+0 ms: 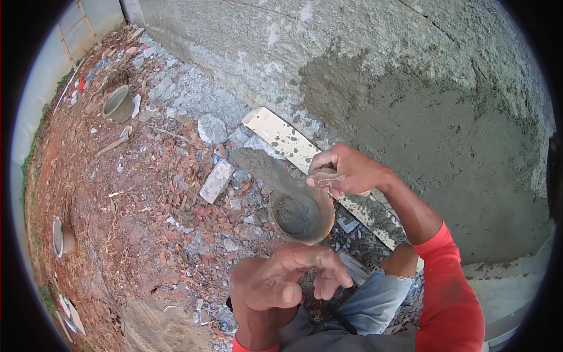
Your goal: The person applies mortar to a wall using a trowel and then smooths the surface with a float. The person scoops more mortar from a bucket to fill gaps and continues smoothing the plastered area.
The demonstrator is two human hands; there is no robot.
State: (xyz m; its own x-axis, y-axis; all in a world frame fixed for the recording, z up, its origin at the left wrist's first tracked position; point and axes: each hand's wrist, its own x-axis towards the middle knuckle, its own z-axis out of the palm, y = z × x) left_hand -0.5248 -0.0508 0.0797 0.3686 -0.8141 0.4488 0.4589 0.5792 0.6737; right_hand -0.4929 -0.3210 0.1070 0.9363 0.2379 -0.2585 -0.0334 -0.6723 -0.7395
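Note:
My right hand [340, 173] grips a trowel, its handle partly hidden by my fingers and its mortar-covered blade [258, 167] reaching left over a round bucket [319, 229] with grey mortar in it. My left hand [296, 273] hangs just below the bucket, fingers loosely bent and apart from the thumb, holding nothing. Behind my right hand a long cream board [274, 132], spattered with mortar, lies along the foot of the wall. The wall [446, 164] has a broad dark patch of wet render on its right part.
Rubble and dry leaves cover the reddish ground, with a pale broken block [216, 182] left of the bucket. A second bucket [117, 102] rests at the back left, another container [63, 237] at the left. A pale wall [41, 100] with a rusty metal frame bounds the far left.

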